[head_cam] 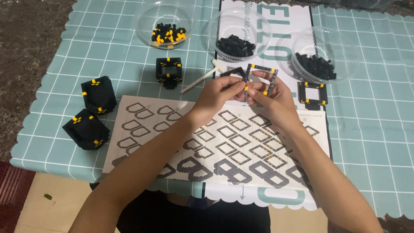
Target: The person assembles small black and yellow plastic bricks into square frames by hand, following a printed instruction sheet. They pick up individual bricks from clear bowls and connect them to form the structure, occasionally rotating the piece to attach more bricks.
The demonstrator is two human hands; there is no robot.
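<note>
My left hand (217, 92) and my right hand (269, 97) meet above the top edge of a printed instruction sheet (146, 129). Together they pinch a thin open frame of small black and yellow bricks (261, 71), held tilted between the fingertips. A small yellow piece shows where the thumbs touch. A white lever tool (200, 79) lies on the table just left of my left hand.
Three clear bowls stand at the back: black and yellow bricks (168, 33), black bricks (235, 45), black bricks (316, 65). A small square brick frame (168, 71), another frame (313, 94) and two black brick blocks (98, 94) (86, 128) lie on the teal checked cloth (371, 129).
</note>
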